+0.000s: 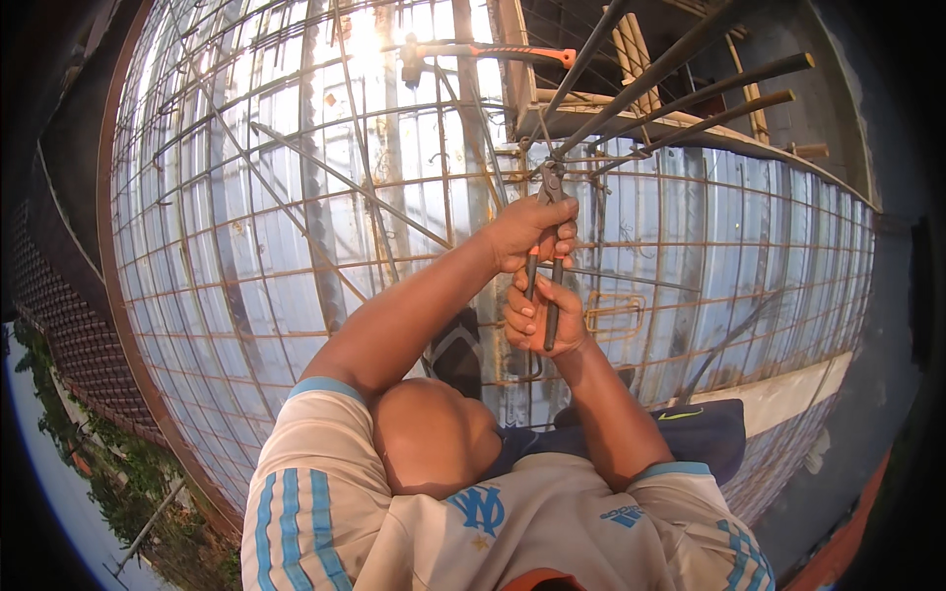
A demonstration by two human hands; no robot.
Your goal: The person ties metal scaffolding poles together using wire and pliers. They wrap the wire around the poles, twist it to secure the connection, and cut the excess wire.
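Observation:
A pair of pincers with black-and-orange handles stands in both my hands, its metal jaws pointing away from me. My left hand is wrapped round the pincers just below the jaws. Closer to my body, my right hand grips the handles, whose black ends stick out below the fingers. The jaws are at a crossing of rusty steel bars, by the base of several thick bars. Whether they bite on a wire there is too small to tell.
A hammer with an orange-and-black handle lies on the bars at the far side. The rebar grid spreads over corrugated metal sheets. Thick bars jut up at the far right beside a framed opening. My bent knee is close below.

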